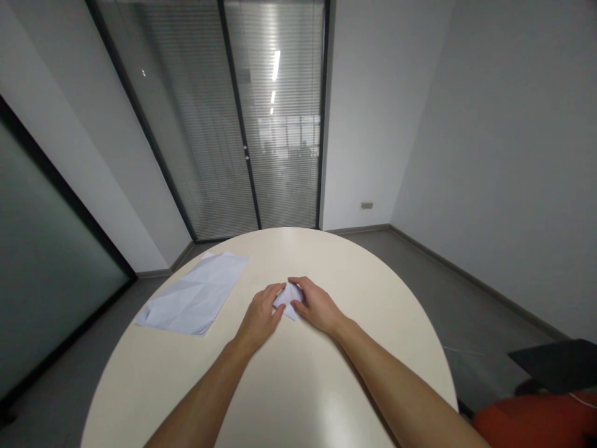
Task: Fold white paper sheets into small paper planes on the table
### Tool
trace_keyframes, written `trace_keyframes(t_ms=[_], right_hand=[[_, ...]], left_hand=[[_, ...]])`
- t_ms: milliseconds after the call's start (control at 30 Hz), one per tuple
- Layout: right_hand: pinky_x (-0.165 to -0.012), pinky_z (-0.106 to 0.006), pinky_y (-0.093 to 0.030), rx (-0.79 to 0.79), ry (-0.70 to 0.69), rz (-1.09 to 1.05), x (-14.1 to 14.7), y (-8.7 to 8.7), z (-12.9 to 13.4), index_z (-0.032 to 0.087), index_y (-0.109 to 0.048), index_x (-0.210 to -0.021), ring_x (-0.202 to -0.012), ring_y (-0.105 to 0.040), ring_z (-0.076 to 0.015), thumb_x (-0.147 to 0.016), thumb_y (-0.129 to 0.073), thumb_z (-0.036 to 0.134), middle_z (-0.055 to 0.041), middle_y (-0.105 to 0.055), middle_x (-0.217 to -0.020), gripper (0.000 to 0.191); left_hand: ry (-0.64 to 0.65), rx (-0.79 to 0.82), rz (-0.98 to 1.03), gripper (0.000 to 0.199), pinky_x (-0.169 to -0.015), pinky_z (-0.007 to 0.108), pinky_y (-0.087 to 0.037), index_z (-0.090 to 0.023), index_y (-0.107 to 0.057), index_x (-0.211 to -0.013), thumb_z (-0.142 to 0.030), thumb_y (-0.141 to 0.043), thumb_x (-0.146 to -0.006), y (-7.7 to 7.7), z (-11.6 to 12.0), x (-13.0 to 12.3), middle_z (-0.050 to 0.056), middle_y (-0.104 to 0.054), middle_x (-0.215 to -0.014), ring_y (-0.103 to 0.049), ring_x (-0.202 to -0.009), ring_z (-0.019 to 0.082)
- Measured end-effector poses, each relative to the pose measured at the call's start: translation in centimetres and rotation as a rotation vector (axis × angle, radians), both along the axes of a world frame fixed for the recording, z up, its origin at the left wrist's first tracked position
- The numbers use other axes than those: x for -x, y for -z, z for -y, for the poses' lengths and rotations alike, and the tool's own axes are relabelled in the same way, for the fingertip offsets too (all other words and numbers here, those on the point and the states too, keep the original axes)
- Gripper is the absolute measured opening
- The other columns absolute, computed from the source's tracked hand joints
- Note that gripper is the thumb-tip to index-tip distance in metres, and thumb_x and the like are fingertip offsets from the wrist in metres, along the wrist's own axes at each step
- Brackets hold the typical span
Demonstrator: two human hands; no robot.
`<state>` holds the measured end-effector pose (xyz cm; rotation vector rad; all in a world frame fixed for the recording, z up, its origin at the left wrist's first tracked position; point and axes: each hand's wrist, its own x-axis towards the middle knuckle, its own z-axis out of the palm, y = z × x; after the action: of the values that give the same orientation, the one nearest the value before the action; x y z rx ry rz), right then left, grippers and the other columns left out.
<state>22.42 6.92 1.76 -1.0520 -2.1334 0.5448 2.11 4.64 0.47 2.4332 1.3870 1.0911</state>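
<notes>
A small folded piece of white paper (289, 297) lies between my hands near the middle of the round table (289, 379). On its left side my left hand (262, 316) grips it, thumb in front and fingers behind. My right hand (319, 305) holds the opposite side, its thumb and forefinger curled around the paper's edge. The fingers cover parts of the paper, and a pointed corner shows toward me.
Creased larger sheets of white paper (196, 295) lie at the table's left edge. A red seat (532, 423) and a dark flat object (555, 364) stand at the lower right. Glass doors with blinds (280, 180) rise beyond the table.
</notes>
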Motion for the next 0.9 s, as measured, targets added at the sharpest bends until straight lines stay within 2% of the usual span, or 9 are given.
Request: trace_keyframes(t_ms=[167, 300, 367, 433, 533, 700, 900], right_hand=[[-0.105, -0.041, -0.045, -0.063, 0.02, -0.004, 0.3, -0.7, 0.2, 0.022, -0.052, -0.138, -0.119, -0.06, -0.025, -0.089, -0.063, 0.018, -0.0107, -0.063, -0.135, 0.051], [-0.097, -0.039, -0.047, -0.121, 0.022, -0.001, 0.5, -1.0, 0.3, 0.023, -0.052, -0.139, -0.106, -0.064, -0.0234, -0.091, -0.061, 0.016, -0.0085, -0.07, -0.118, 0.05], [-0.093, -0.037, -0.047, -0.149, -0.001, 0.003, 0.4, -1.1, 0.3, 0.023, -0.057, -0.133, -0.101, -0.065, -0.0221, -0.09, -0.06, 0.012, -0.0066, -0.072, -0.109, 0.045], [-0.092, -0.037, -0.046, -0.182, -0.04, 0.026, 0.3, -1.1, 0.2, 0.023, -0.066, -0.119, -0.101, -0.064, -0.0217, -0.087, -0.06, 0.007, -0.0056, -0.073, -0.107, 0.036], [-0.091, -0.036, -0.045, -0.194, -0.071, 0.067, 0.2, -1.1, 0.1, 0.023, -0.071, -0.104, -0.1, -0.065, -0.0214, -0.084, -0.06, 0.003, -0.0043, -0.075, -0.104, 0.03], [-0.092, -0.034, -0.047, -0.162, -0.064, 0.107, 0.1, -1.0, 0.1, 0.023, -0.075, -0.101, -0.098, -0.067, -0.0207, -0.086, -0.064, 0.011, -0.0037, -0.076, -0.102, 0.022], [-0.091, -0.032, -0.051, -0.06, -0.09, 0.21, -0.4, -0.2, 0.0, 0.024, -0.078, -0.102, -0.101, -0.069, -0.0208, -0.089, -0.064, 0.018, -0.0039, -0.078, -0.104, 0.02]], left_hand=[[-0.018, -0.087, 0.02, 0.036, -0.099, 0.041, -0.051, -0.022, -0.053, -0.13, -0.017, -0.052, -0.095, -0.7, 0.2, 0.0, 0.009, -0.065, -0.124, -0.063, -0.112, 0.024], [-0.029, -0.184, 0.007, 0.03, -0.094, 0.04, -0.05, -0.02, -0.056, -0.126, -0.018, -0.051, -0.097, -1.1, 0.4, -0.1, 0.007, -0.069, -0.107, -0.064, -0.1, 0.022], [-0.01, -0.222, -0.024, 0.023, -0.093, 0.04, -0.049, -0.021, -0.06, -0.119, -0.017, -0.051, -0.097, -1.3, 0.6, -0.1, 0.005, -0.07, -0.102, -0.064, -0.097, 0.022], [-0.002, -0.234, -0.057, 0.018, -0.092, 0.04, -0.048, -0.022, -0.064, -0.106, -0.014, -0.052, -0.096, -1.5, 0.7, 0.0, 0.004, -0.07, -0.098, -0.064, -0.095, 0.022], [-0.042, -0.208, -0.104, 0.019, -0.088, 0.04, -0.048, -0.023, -0.066, -0.095, -0.01, -0.054, -0.092, -1.6, 0.7, 0.3, 0.003, -0.069, -0.09, -0.063, -0.091, 0.022], [-0.115, -0.129, -0.17, 0.019, -0.084, 0.041, -0.049, -0.023, -0.069, -0.09, -0.008, -0.058, -0.088, -1.3, 0.4, 0.7, 0.003, -0.07, -0.087, -0.064, -0.088, 0.023], [-0.005, -0.041, -0.242, 0.027, -0.097, 0.045, -0.049, -0.025, -0.073, -0.093, -0.004, -0.057, -0.084, -0.9, 0.1, 0.6, 0.002, -0.076, -0.093, -0.069, -0.091, 0.022]])
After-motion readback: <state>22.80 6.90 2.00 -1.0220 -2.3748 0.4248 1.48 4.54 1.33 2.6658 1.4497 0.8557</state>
